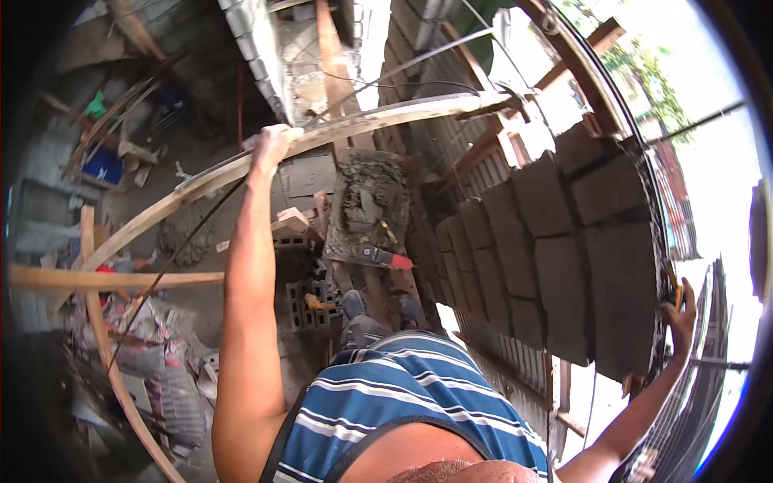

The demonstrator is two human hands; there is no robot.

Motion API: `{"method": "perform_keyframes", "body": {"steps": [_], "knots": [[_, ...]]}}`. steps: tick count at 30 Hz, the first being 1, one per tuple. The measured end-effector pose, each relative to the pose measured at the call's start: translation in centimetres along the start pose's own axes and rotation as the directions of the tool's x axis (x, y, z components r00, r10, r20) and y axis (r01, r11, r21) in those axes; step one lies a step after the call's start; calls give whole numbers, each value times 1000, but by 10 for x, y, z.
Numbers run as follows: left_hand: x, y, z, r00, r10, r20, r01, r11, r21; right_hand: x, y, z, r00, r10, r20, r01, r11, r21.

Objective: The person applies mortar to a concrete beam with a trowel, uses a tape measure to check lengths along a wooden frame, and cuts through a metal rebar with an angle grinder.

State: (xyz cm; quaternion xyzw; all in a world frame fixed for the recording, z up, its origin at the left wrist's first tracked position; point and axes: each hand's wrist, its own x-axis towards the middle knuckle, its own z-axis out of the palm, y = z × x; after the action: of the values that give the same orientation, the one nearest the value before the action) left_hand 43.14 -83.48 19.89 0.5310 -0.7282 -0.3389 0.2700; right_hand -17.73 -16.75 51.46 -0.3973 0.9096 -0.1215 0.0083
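Observation:
My left hand [276, 146], raised at the end of a straight arm, is closed around a long wooden beam [386, 119] that crosses in front of me. On the right, my right hand [683, 315] is at the far edge of a grey block wall [555, 266]. Its fingers are bent around a small, partly hidden thing with an orange-yellow part, whose kind I cannot make out. Wet mortar [366, 197] lies on a board ahead of my feet. A tool with a red handle [400, 262] rests at the board's near edge.
I stand on narrow planks [378, 286] above the floor. Hollow blocks [306, 306] sit beside my feet. More timber [121, 278] crosses at the left, over piled sacks [165, 362]. Thin metal bars [419, 60] slant across the top; corrugated sheets [491, 173] stand behind the wall.

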Motion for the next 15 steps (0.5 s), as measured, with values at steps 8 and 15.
{"method": "perform_keyframes", "body": {"steps": [8,15], "knots": [[-23,13,0,975,-3,-222,41,985,165,-14,-32,39,988,-28,-154,32,999,23],[-17,12,-8,979,-46,-196,75,987,143,-20,-38,40,973,19,-231,-36,997,-70]]}}
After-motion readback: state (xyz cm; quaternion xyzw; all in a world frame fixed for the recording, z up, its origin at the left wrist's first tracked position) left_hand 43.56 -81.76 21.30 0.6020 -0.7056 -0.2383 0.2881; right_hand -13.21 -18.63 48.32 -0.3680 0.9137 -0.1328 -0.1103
